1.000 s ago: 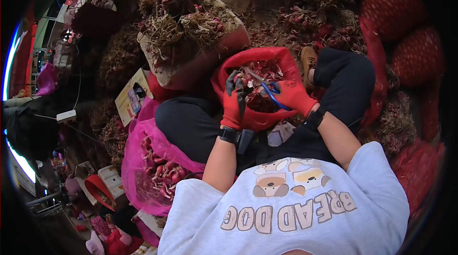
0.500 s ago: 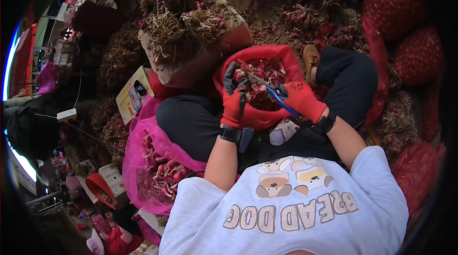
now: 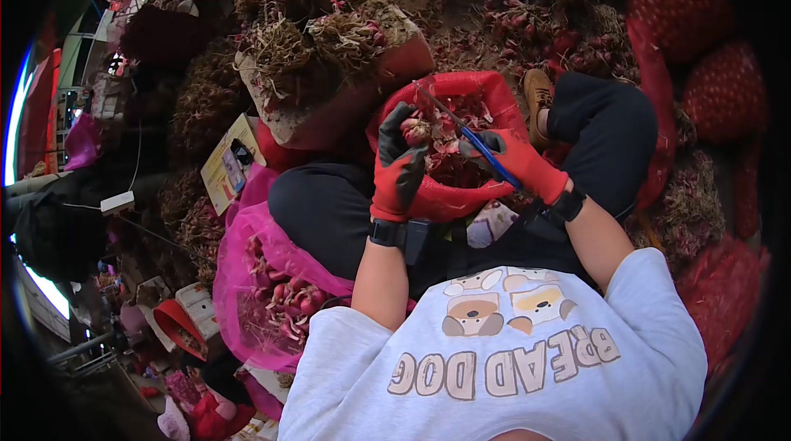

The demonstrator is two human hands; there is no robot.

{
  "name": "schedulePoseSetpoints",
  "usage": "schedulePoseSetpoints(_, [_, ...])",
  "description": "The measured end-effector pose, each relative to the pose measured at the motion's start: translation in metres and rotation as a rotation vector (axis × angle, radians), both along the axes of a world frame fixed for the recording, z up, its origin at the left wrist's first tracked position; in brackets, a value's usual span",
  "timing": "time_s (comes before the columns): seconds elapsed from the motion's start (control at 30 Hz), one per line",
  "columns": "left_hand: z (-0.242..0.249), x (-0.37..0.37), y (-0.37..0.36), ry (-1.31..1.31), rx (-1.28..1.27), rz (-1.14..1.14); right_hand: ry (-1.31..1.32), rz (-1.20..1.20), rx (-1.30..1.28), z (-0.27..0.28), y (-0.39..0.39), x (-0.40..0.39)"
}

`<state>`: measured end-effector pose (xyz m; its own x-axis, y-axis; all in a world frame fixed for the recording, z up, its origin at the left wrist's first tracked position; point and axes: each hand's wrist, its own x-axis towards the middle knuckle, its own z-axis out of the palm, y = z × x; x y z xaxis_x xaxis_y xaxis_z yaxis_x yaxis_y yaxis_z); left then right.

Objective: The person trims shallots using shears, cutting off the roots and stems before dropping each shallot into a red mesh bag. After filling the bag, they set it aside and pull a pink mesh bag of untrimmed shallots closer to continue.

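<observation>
My left hand [image 3: 399, 165], in a red and black work glove, grips a shallot [image 3: 414, 130] between thumb and fingers. My right hand [image 3: 527, 164], gloved alike, is wrapped round the blue handles of a pair of scissors [image 3: 488, 154]. Their blades point up and left, just to the right of the shallot. Both hands are over an open red bag [image 3: 449, 204], which holds loose shallots and dry skins [image 3: 461, 115]. By my left knee, a pink mesh bag [image 3: 235, 309] contains more shallots [image 3: 298, 298].
A pale block [image 3: 395, 29] ahead bears bundles of shallots with dried tops [image 3: 288, 37]. More bundles [image 3: 556, 12] lie on the ground beyond the red bag. Full red mesh sacks [image 3: 680, 4] stand at the far right. A yellow card [image 3: 224, 169] leans near my left knee.
The scissors have swung away from the shallot, their blades now pointing more steeply upward. My left hand has turned and shifted slightly left, showing more of the shallot and the palm.
</observation>
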<state>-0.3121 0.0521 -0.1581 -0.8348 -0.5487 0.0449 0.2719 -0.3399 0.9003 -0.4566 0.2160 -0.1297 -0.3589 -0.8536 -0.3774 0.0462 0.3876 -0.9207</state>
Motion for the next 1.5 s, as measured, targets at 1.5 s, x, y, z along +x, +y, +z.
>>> schedulePoseSetpoints(1.5, [-0.037, -0.009, 0.029, -0.212, 0.558, -0.164, 0.146, -0.24, -0.132, -0.052, -0.036, 0.019])
